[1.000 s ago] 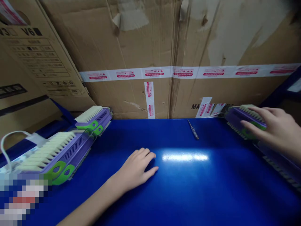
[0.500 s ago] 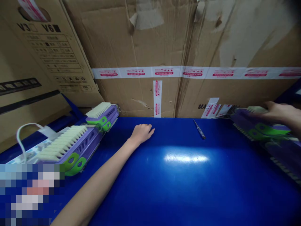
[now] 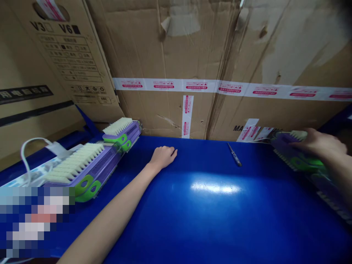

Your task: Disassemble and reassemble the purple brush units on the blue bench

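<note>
My left hand (image 3: 162, 156) rests palm down on the blue table (image 3: 209, 209) near its far edge, fingers loosely curled and holding nothing. At the far right, my right hand (image 3: 319, 143) is wrapped over a purple and green brush unit (image 3: 295, 156) with cream bristles. Two more purple brush units lie at the left: a near one (image 3: 82, 170) and a far one (image 3: 122, 132). A small screwdriver (image 3: 234, 154) lies on the table between my hands.
Large taped cardboard boxes (image 3: 209, 62) stand along the back and left of the table. A white cable (image 3: 27, 150) loops at the left. More brush parts (image 3: 334, 200) lie along the right edge. A blurred patch covers the lower left corner.
My left hand slid forward from the table's middle to near the back edge. My right hand shifted its hold on the right brush unit, which has turned slightly.
</note>
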A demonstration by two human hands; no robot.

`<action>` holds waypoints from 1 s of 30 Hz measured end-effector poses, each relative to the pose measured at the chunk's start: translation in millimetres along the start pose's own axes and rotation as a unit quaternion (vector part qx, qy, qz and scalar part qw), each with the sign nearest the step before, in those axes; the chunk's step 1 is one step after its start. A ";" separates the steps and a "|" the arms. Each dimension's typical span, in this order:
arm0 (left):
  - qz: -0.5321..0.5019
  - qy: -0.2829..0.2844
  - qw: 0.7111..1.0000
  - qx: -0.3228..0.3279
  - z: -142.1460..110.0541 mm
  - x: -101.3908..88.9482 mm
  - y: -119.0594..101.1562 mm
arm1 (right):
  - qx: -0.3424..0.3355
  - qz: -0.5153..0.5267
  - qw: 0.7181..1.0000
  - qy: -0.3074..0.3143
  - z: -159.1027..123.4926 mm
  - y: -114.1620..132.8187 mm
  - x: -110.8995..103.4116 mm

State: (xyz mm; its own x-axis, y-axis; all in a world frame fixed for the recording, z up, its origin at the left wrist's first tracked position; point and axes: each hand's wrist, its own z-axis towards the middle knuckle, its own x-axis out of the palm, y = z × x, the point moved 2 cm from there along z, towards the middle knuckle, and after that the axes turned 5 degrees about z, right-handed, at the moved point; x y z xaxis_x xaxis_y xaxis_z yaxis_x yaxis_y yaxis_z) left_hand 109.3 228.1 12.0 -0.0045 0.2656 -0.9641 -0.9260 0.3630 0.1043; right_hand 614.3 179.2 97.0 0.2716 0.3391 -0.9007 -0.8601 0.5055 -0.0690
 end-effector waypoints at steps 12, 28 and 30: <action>-0.008 0.009 1.000 -0.002 0.8 -2.4 -1.3 | -0.043 -0.006 0.996 -0.076 -49.6 57.1 -54.4; -0.003 -0.015 1.000 0.006 -4.2 -3.2 -1.7 | -0.383 0.258 0.887 0.018 -133.0 216.2 -25.1; -0.016 -0.039 0.999 0.008 -5.2 -4.2 -2.9 | -0.401 0.275 0.873 0.024 -137.3 226.9 -23.5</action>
State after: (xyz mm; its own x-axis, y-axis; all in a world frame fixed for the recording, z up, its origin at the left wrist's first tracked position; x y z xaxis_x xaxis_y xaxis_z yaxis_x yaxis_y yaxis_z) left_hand 110.1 221.3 14.5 0.0541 0.3220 -0.9452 -0.9188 0.3868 0.0791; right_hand 353.5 177.0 43.6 -0.2804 0.3113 -0.9080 -0.8856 -0.4488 0.1196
